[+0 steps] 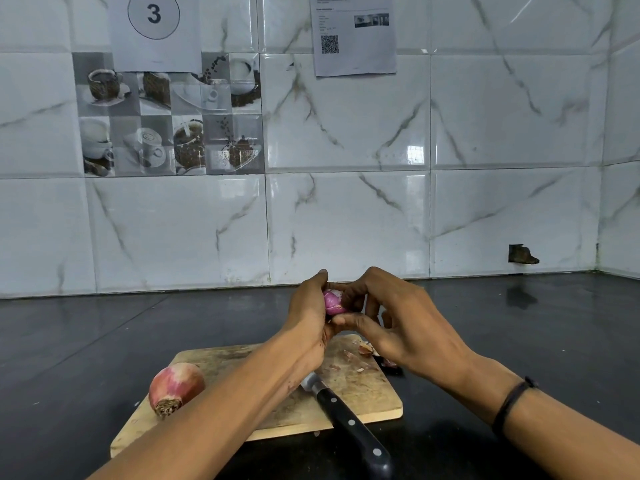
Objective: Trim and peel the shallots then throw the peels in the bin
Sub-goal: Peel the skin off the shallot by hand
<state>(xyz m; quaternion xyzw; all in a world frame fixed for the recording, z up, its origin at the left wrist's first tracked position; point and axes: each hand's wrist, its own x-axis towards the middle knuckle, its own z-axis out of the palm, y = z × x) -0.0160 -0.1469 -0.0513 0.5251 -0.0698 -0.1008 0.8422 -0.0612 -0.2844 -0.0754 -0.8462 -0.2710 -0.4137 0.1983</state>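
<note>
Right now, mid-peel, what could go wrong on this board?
1. The knife lies partly under the left forearm, handle overhanging the cutting board at its near edge; a lowered arm could knock it.
2. The unpeeled shallot sits at the board's left edge and may roll onto the countertop.
3. Loose peels lie at the far right corner, some past it, and may scatter.

Black glossy countertop (104,341) runs back to a wall of white marble-veined tiles (346,220). A second tiled wall (620,202) meets it at a corner, far right. Upper left: paper sheet (154,46) printed with a circled 3, its lower edge overlapping a grey panel of coffee-cup picture tiles (169,123). Upper centre: second paper sheet (355,60) with small text, a small photo and a QR code. Low right, just above the counter: broken notch (521,255) in one tile, brown inside.
</note>
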